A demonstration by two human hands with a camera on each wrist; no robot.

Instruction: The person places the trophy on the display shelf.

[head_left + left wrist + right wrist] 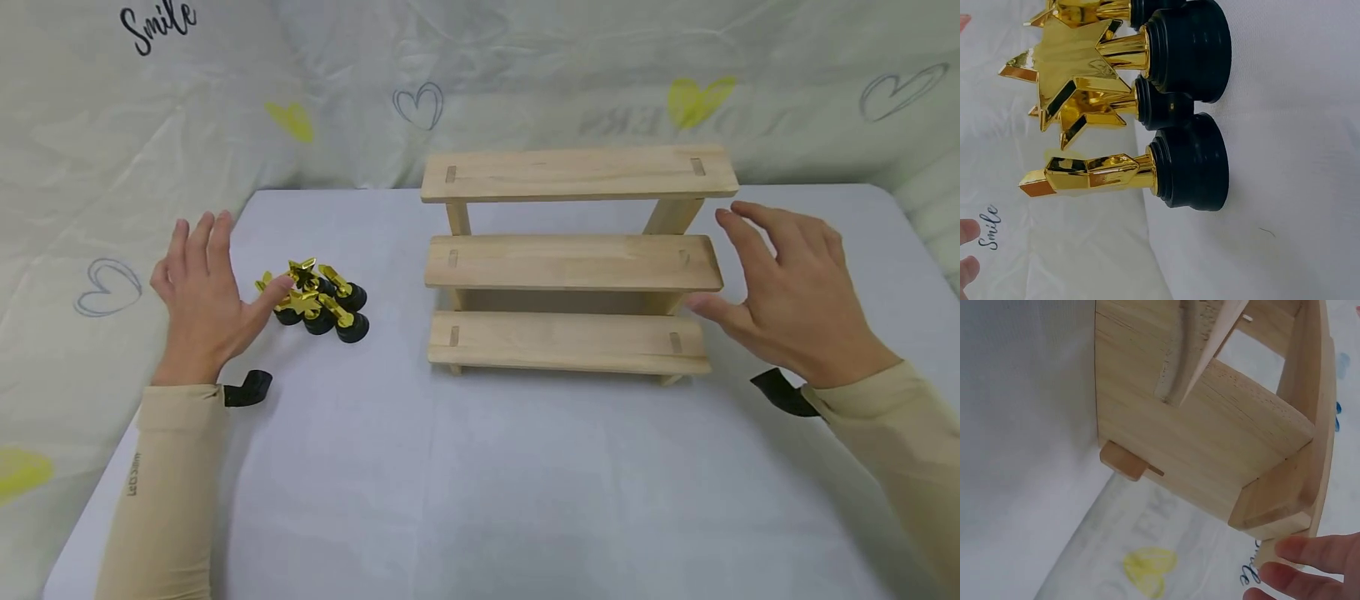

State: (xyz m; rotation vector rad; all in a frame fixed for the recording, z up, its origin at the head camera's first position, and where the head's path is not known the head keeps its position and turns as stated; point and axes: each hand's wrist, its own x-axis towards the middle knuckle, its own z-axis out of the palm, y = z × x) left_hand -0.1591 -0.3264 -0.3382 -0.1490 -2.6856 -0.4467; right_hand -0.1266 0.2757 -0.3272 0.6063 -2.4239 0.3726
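Several small star trophies, gold with round black bases, stand in a tight cluster on the left of the table. My left hand is beside them, fingers spread and holding nothing; its thumb overlaps the cluster in the head view. The left wrist view shows the trophies close up, with fingertips at the edge. A three-step wooden shelf stands right of centre. By its right end is my right hand, loosely bent, with nothing in its grasp. In the right wrist view, its fingers are right at the shelf's edge.
A white cloth covers the table. Behind and to the left hangs a pale curtain printed with hearts and lettering. The shelf stands near the table's back edge, its steps rising toward the rear.
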